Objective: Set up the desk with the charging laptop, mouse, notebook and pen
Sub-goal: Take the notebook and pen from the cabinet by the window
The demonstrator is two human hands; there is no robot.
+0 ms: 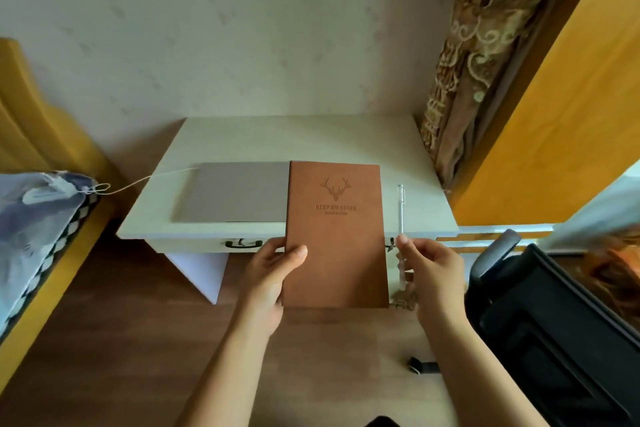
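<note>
Desk (346,142): pale top against the papered wall, wooden floor below, curtain (464,80) at 2 o'clock.
Laptop (235,192): closed, left of centre, white cable (162,174) running off toward 9 o'clock.
Notebook (336,236): brown, held up by my left hand (273,270), thumb clamped on its cover, hiding the laptop's right edge.
Pen (401,208): pinched upright in my right hand (433,270).
Chair (554,322): black, at 4 o'clock.

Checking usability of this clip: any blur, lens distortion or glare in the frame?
Head view: strong wide-angle bending, the wall edges and orange door frame lean outward; the office chair and right edge are smeared; light is soft and even, without harsh glare; the brown notebook, held up by the left hand, is sharp enough to read "KEEP ON GOING".
</note>
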